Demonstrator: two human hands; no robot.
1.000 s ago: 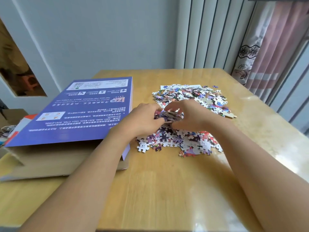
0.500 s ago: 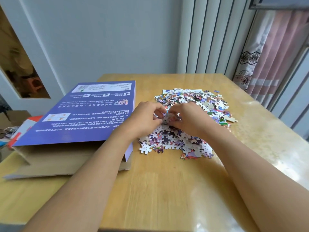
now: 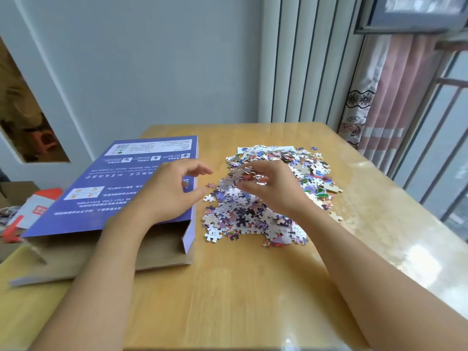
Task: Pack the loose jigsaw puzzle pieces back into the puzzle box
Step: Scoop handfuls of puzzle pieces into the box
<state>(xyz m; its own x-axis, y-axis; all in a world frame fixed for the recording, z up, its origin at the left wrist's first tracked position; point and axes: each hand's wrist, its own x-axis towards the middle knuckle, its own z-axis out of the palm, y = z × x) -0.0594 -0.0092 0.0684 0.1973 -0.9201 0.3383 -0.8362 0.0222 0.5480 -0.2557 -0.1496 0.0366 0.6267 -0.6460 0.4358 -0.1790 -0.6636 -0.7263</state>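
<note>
A heap of loose jigsaw pieces (image 3: 255, 214) covers the middle of the wooden table (image 3: 253, 287). Left of it lies the flat purple puzzle box (image 3: 101, 198) with its brown near flap folded open toward me. My right hand (image 3: 273, 188) is raised over the heap and pinches a small bunch of pieces (image 3: 239, 174) in its fingertips. My left hand (image 3: 172, 191) hovers over the box's right edge, fingers loosely curled and holding nothing.
A white sheet (image 3: 266, 148) lies under the far end of the heap. Red and white clutter (image 3: 33, 211) sits beyond the table's left edge. A curtain (image 3: 395, 97) and window bars stand to the right; the grey wall is close behind.
My hands have come apart: the left has drawn back left over the box, letting go of the pieces, while the right lifts a bunch. The view has tilted up slightly.
</note>
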